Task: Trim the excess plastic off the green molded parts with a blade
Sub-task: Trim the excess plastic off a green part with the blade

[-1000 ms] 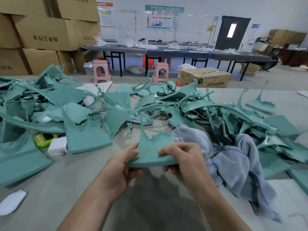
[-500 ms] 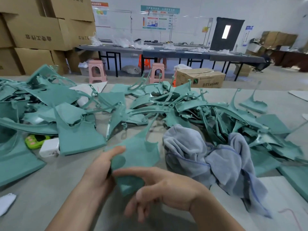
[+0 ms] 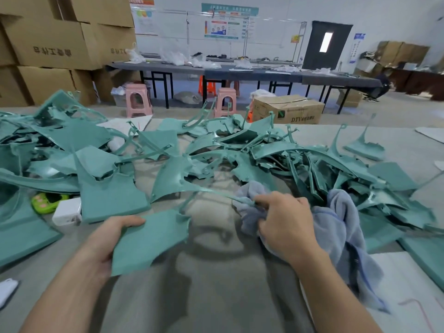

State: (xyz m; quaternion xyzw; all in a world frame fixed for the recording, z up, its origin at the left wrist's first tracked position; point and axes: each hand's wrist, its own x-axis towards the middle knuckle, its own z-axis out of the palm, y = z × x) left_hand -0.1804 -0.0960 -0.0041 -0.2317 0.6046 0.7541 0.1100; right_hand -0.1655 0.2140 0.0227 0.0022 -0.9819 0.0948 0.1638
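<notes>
change vs 0.5 s ago: right hand (image 3: 286, 227) has left the spot in front of the part at lower centre and moved right onto the cloth (image 3: 336, 224). The green part (image 3: 153, 239) has dropped lower and lies flatter. A second ago both hands held it, now only the left does.
left hand (image 3: 113, 239): lower left of centre, grips the green part by its left edge.
left fingers: thumb (image 3: 131, 222) pressed on the top face, the rest hidden under the part, clamped on it.
right hand: right of centre, knuckles up, on the left end of the grey-blue cloth.
right fingers (image 3: 266, 200): curled together into a bunch of cloth. The tip of a thin green runner (image 3: 216, 191) ends right at them. Can't tell if it's pinched too.
green part location: just above the bench (image 3: 216, 296), lower centre-left of frame, jagged flash on its right edge.
other parts: green pile (image 3: 264, 155) across the middle of the frame, left edge to right edge.
misc: white block (image 3: 67, 211) and lime-green gadget (image 3: 46, 201) on the bench, left of the held part.
</notes>
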